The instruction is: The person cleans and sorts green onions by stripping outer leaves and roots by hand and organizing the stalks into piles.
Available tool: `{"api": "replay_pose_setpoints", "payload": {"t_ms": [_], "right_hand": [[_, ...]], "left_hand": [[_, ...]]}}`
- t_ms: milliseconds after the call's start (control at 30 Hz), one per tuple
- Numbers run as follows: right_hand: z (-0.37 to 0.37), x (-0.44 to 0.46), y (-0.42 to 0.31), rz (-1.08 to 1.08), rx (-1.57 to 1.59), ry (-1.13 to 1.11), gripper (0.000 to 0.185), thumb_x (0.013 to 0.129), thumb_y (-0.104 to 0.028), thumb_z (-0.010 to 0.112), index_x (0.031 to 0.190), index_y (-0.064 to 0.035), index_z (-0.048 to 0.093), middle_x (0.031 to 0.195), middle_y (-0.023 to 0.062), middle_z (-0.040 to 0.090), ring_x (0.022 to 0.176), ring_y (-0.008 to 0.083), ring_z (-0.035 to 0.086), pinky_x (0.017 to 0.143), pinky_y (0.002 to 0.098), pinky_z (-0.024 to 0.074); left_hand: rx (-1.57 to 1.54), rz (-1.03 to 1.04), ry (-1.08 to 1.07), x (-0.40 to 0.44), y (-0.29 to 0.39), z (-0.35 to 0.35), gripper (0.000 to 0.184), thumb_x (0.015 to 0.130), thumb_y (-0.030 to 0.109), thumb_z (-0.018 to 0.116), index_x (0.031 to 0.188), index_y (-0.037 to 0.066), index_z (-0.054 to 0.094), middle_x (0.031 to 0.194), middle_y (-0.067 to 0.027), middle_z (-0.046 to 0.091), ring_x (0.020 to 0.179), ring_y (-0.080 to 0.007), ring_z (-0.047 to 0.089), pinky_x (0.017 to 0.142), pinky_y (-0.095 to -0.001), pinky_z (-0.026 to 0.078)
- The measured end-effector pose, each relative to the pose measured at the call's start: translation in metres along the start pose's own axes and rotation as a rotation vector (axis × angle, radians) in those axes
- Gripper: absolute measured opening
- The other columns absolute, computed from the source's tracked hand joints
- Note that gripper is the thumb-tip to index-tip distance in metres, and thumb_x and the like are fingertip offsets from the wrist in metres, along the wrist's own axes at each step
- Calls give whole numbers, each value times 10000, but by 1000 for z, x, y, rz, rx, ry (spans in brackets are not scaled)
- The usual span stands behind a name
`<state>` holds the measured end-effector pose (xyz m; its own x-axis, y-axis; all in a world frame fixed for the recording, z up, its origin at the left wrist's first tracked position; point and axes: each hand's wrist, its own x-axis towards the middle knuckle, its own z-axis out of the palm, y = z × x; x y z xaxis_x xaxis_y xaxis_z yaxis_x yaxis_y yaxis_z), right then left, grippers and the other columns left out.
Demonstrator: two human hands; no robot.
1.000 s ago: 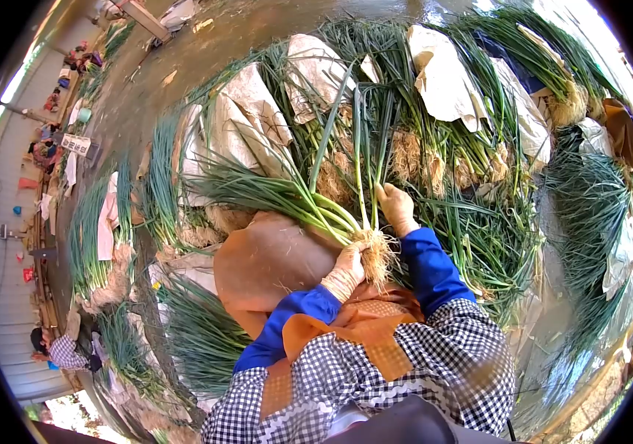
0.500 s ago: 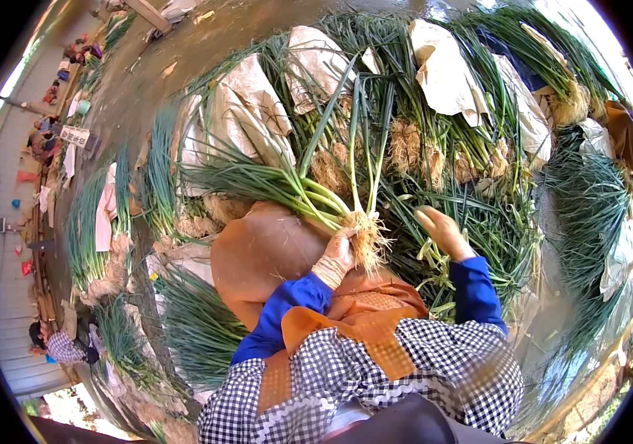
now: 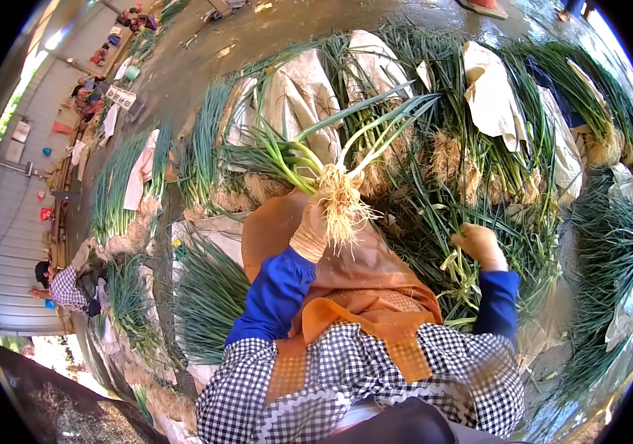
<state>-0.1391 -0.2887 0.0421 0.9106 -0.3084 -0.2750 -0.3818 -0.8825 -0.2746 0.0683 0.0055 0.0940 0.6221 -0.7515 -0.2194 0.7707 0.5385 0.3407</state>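
My left hand is closed around a bunch of green onions, just below and behind its pale, shaggy roots. The bunch is raised in front of me, its leaves pointing away to the upper left and upper right. My right hand is over a loose pile of onion greens to the right, apart from the bunch. Its fingers are curled in, and whether they pinch anything is too small to tell. An orange-brown apron covers my lap.
Rows of onion bundles with pale cloths lie ahead. More greens are at the right and beside my left knee. A person in a checked top sits at the far left. A red-based object stands at the top.
The bunch has risen with my left hand and tilted, roots toward me. My right hand has let go of the bunch, moved right over the pile and curled its fingers. The view has turned left.
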Motion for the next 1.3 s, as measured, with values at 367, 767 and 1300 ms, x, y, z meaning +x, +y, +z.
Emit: {"api": "replay_pose_setpoints", "payload": {"t_ms": [367, 767, 1300], "right_hand": [[-69, 1, -159, -487, 1056, -243, 370, 887, -265, 491, 637, 5, 519, 509, 63, 398, 503, 136, 408, 496, 311, 384], [-63, 21, -200, -856, 763, 313, 122, 738, -74, 678, 828, -61, 597, 723, 66, 583, 644, 174, 571, 587, 265, 477], [-50, -12, -236, -1117, 518, 71, 25, 724, -113, 594, 747, -112, 603, 748, 73, 597, 659, 271, 580, 595, 329, 469]], "left_hand": [[233, 11, 165, 1, -10, -22, 358, 796, 105, 511, 1126, -31, 484, 951, -150, 615, 829, -273, 613, 761, -413, 530], [320, 189, 91, -37, 16, 19, 305, 867, 168, 475, 1134, 23, 498, 955, -108, 586, 827, -189, 585, 686, -295, 509], [86, 130, 181, -136, -15, 7, 395, 810, 114, 500, 1183, -5, 446, 1033, -160, 588, 933, -263, 596, 803, -385, 518]]}}
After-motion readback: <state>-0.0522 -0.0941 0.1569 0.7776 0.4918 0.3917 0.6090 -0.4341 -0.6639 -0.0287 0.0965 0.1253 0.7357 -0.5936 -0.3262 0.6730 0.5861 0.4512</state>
